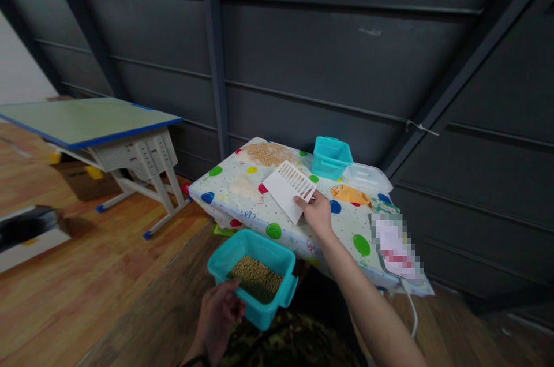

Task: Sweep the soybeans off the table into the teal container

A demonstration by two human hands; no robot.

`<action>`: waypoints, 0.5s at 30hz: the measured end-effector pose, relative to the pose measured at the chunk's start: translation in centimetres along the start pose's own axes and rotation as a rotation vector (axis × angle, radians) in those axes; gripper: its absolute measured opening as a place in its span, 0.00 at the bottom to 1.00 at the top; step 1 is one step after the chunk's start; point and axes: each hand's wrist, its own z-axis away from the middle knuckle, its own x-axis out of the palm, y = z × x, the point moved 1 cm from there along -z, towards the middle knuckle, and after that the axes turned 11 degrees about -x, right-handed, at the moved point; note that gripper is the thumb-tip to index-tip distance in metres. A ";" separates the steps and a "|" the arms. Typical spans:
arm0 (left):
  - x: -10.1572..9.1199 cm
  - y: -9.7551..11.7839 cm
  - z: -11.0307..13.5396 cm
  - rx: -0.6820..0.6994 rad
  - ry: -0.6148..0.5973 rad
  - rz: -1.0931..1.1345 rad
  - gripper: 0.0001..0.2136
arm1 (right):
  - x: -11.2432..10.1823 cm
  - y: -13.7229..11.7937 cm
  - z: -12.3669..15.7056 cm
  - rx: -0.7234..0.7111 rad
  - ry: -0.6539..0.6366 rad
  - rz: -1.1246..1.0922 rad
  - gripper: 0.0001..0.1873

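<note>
My right hand is closed on the near right edge of a white slotted plate, flat, with a row of narrow slots along its far side. It lies over the balloon-print tablecloth. Below the table's front edge is a teal plastic basket holding yellowish beans, with green ones nearer me. My left hand is at the basket's near left side, fingers curled at its rim; what bears the basket's weight is hidden. A pile of beans mixed with pale grain spreads at the back left of the cloth.
Behind stands a second teal basket, beside a clear plastic lid and an orange cloth. A blurred-out device with a white cable lies at right. A desk stands left; a dark panelled wall closes the back.
</note>
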 end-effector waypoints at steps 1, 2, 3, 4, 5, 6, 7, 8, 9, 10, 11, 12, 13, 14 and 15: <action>-0.1 0.0 0.0 0.007 -0.010 -0.005 0.20 | -0.5 0.2 -0.2 0.001 0.014 0.001 0.15; -0.2 -0.1 -0.1 0.013 -0.019 -0.009 0.20 | -1.0 0.4 -0.4 0.001 0.028 0.005 0.16; -0.2 -0.1 -0.1 0.015 -0.021 -0.014 0.21 | -1.6 0.6 -0.8 0.001 0.039 0.012 0.16; -0.3 -0.1 -0.2 0.011 -0.017 -0.017 0.21 | -2.1 0.8 -1.3 -0.004 0.044 0.021 0.16; -0.3 -0.1 -0.2 0.005 -0.013 -0.020 0.21 | -2.5 0.8 -1.9 -0.015 0.042 0.035 0.16; -0.3 -0.2 -0.2 -0.002 -0.008 -0.021 0.21 | -2.9 0.8 -2.6 -0.035 0.035 0.053 0.16; -0.2 -0.2 -0.2 -0.007 -0.006 -0.020 0.20 | -3.1 0.7 -3.4 -0.065 0.021 0.077 0.15; -0.2 -0.1 -0.2 -0.009 -0.006 -0.017 0.20 | -3.3 0.6 -4.2 -0.098 0.001 0.111 0.13; -0.1 -0.1 -0.2 -0.012 -0.011 -0.015 0.20 | -3.3 0.4 -5.0 -0.133 -0.022 0.153 0.11; -0.1 -0.1 -0.1 -0.015 -0.013 -0.013 0.21 | -3.2 0.1 -5.8 -0.169 -0.050 0.201 0.09; -0.1 -0.1 -0.1 -0.020 -0.012 -0.011 0.21 | -2.9 -0.2 -6.5 -0.202 -0.081 0.255 0.07; 0.0 0.0 -0.1 -0.026 -0.008 -0.011 0.22 | -2.6 -0.6 -7.0 -0.232 -0.110 0.306 0.07; 0.0 0.0 -0.1 -0.029 -0.001 -0.012 0.22 | -2.1 -1.0 -7.4 -0.254 -0.136 0.346 0.08; 0.1 0.0 -0.1 -0.025 0.005 -0.015 0.22 | -1.6 -1.3 -7.6 -0.264 -0.152 0.372 0.08; 0.1 0.1 -0.1 -0.017 0.011 -0.016 0.22 | -1.1 -1.6 -7.7 -0.265 -0.158 0.377 0.07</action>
